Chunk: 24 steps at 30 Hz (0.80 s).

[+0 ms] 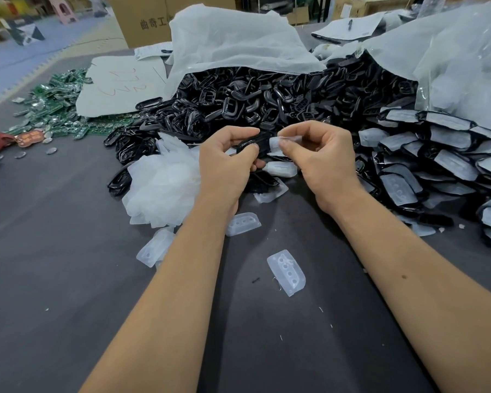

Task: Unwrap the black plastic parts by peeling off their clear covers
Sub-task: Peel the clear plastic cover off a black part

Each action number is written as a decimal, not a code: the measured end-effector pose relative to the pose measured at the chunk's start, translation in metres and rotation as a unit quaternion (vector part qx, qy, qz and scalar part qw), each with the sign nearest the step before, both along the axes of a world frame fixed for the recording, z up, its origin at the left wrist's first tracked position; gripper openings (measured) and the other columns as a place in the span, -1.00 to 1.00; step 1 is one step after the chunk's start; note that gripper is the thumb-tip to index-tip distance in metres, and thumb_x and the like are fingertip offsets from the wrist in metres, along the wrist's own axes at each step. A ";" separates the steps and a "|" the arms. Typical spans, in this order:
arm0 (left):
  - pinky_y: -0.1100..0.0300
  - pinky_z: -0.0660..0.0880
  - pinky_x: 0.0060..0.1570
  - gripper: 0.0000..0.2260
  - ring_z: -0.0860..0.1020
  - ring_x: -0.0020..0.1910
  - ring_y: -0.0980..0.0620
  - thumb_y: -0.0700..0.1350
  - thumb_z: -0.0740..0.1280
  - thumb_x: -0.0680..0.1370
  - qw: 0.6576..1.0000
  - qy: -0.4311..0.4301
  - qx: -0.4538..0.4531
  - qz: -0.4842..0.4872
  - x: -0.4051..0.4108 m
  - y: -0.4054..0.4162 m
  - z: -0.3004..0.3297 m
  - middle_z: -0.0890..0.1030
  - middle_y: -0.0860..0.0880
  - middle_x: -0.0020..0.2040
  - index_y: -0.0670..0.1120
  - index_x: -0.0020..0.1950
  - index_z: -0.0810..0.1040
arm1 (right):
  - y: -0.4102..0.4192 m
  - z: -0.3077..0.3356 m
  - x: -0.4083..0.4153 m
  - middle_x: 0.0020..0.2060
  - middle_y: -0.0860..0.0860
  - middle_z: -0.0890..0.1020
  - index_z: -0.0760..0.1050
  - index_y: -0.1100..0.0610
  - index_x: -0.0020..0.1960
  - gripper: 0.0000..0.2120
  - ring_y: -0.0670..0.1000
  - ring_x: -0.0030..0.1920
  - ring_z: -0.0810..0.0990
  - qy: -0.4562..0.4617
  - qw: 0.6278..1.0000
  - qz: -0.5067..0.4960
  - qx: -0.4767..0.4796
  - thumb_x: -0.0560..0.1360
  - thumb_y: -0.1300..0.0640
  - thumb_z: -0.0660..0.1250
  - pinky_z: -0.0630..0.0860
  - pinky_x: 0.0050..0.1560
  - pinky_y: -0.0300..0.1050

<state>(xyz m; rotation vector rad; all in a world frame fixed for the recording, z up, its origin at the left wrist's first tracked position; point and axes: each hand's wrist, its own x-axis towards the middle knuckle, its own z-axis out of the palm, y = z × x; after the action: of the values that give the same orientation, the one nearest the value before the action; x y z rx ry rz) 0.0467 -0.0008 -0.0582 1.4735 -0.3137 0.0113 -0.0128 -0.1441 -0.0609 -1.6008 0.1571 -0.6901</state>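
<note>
The dark table (pixel 54 279) carries all the material. Two large translucent bags lie at its far side: one bag (pixel 233 43) at centre and a second bag (pixel 451 52) at right, both open toward the person. A heap of bare black parts (pixel 238 100) spills from the centre bag; the pieces are too many to count. At right, a stack of wrapped parts (pixel 437 163) lies below the second bag, each black piece showing a pale cover on its face; the number is also too large to count. One white sheet (pixel 122 83) with red marks lies at left of the heap, and a spread of green circuit boards (pixel 57 103) lies beyond it. One pile of peeled covers (pixel 162 185) sits just left of the hands.

Two bare forearms reach in from the near edge. The left hand (pixel 224 163) grips one black part (pixel 253 143) above the table, fingers curled round its left end. The right hand (pixel 321 157) pinches the clear cover (pixel 281 143) between thumb and forefinger at the part's right end, the cover partly lifted off the black piece.

Three loose covers lie separately near the forearms: one (pixel 243 224) between the wrists, one (pixel 286 272) nearer the person, and one (pixel 153 248) beside the left forearm. Each shows a row of small holes.
</note>
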 end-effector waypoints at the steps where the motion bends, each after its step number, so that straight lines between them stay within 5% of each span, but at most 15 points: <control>1: 0.31 0.52 -0.34 -0.75 0.62 -0.41 0.10 -0.42 0.35 0.51 1.000 0.001 0.000 0.001 0.000 0.000 0.000 0.72 -0.06 -0.10 -0.12 0.00 0.70 | 0.000 0.000 0.000 -0.21 -0.02 0.74 0.73 0.12 -0.04 -0.87 -0.15 -0.21 0.66 0.000 1.000 0.003 -0.001 0.51 0.32 0.49 0.56 -0.10 -0.28; 6: 0.30 0.53 -0.33 -0.76 0.64 -0.40 0.07 -0.41 0.36 0.50 1.000 0.003 -0.003 0.002 0.001 -0.001 -0.001 0.72 -0.07 -0.08 -0.12 0.00 0.70 | 0.000 0.001 0.000 -0.21 0.06 0.74 0.68 0.20 0.10 -0.83 -0.02 -0.27 0.68 -0.006 1.000 0.018 0.023 0.55 0.36 0.44 0.57 -0.28 -0.22; 10: 0.28 0.55 -0.31 -0.77 0.65 -0.37 0.06 -0.41 0.38 0.50 1.000 0.003 -0.004 0.001 0.001 -0.001 -0.001 0.73 -0.08 -0.05 -0.15 0.03 0.70 | 0.001 0.002 -0.001 -0.27 0.12 0.73 0.61 0.25 -0.03 -0.89 0.09 -0.31 0.72 -0.011 0.999 0.016 0.033 0.49 0.33 0.52 0.57 -0.36 -0.18; 24: 0.27 0.58 -0.24 -0.83 0.69 -0.23 -0.04 -0.31 0.41 0.57 0.996 0.043 -0.036 -0.066 -0.002 0.000 0.004 0.75 -0.16 -0.04 -0.13 0.08 0.75 | 0.002 0.000 0.001 -0.35 0.03 0.69 0.69 0.16 -0.13 -0.94 -0.04 -0.43 0.59 0.018 1.000 -0.013 0.005 0.50 0.22 0.55 0.47 -0.45 -0.21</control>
<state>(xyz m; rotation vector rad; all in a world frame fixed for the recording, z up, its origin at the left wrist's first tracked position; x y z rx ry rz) 0.0451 -0.0004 -0.0538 1.3757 -0.3363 -0.1463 -0.0120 -0.1425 -0.0606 -1.6041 0.2076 -0.6800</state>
